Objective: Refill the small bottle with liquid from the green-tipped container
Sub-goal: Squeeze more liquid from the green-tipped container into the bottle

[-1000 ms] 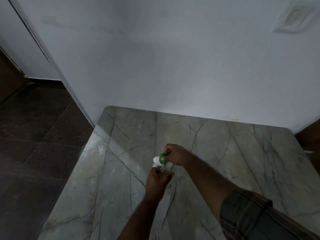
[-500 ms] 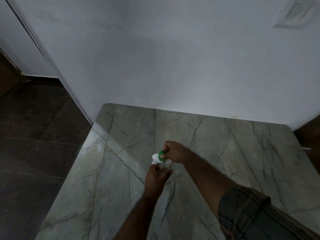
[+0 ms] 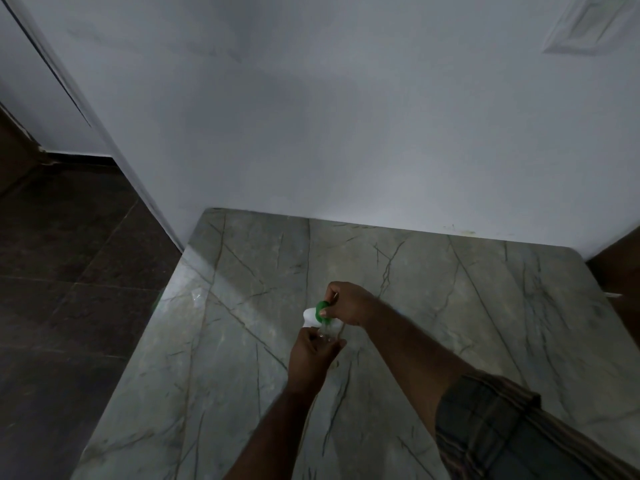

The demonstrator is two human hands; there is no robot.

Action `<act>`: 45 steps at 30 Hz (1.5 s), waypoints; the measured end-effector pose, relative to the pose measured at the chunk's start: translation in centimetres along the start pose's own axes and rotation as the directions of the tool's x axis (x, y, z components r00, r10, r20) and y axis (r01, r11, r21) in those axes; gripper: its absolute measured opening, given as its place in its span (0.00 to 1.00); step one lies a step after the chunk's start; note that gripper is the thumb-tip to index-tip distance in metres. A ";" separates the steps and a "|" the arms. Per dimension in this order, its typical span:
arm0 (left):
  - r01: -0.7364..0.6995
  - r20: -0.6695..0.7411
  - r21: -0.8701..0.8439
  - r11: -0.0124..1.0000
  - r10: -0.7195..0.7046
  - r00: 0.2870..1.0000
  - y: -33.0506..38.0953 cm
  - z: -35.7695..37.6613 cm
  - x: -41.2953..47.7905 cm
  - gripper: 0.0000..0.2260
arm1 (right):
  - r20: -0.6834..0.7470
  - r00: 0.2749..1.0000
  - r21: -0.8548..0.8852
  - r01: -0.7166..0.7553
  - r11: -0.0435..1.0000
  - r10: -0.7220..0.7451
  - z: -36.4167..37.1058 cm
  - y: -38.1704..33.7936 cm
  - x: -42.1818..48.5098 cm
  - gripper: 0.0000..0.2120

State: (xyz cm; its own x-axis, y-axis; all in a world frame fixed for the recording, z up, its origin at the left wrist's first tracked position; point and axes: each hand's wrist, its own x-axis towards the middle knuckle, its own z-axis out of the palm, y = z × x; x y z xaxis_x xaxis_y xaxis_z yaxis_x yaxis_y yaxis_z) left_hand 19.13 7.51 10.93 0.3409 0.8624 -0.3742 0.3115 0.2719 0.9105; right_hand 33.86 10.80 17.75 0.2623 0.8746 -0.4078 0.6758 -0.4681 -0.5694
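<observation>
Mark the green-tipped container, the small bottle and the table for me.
green-tipped container (image 3: 310, 315): head view, on its white body.
small bottle (image 3: 327, 335): head view, on its clear upper part.
table (image 3: 485, 306): head view, on bare marble top.

A grey-green veined marble tabletop (image 3: 450, 323) abuts the white wall (image 3: 346, 133).

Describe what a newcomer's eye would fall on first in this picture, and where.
The white, green-tipped container stands out brightest, at the centre of the grey veined tabletop, gripped by the right hand. Just below it, the left hand holds the small bottle up close to it. Behind them rises a plain pale wall.
</observation>
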 end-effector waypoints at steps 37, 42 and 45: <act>-0.008 0.004 0.038 0.999 0.008 1.000 0.3 -0.2 -0.4 0.17 | 0.010 1.000 -0.025 -0.005 1.000 0.005 -0.1 -0.5 -0.6 0.14; -0.017 0.006 0.036 0.999 0.017 1.000 0.5 -0.2 -0.2 0.18 | 0.006 1.000 -0.025 -0.019 1.000 0.019 -0.5 -0.7 -0.7 0.14; -0.030 -0.009 0.036 0.999 0.030 1.000 0.9 -0.3 -0.3 0.16 | 0.005 1.000 -0.026 -0.007 1.000 0.007 -0.9 -0.9 -0.8 0.14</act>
State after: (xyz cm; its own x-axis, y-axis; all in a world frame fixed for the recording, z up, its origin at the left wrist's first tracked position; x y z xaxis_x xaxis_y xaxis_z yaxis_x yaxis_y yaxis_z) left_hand 19.07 7.60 11.86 0.3426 0.8739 -0.3450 0.3326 0.2306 0.9144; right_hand 33.70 10.66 19.25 0.2635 0.8705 -0.4157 0.6917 -0.4708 -0.5476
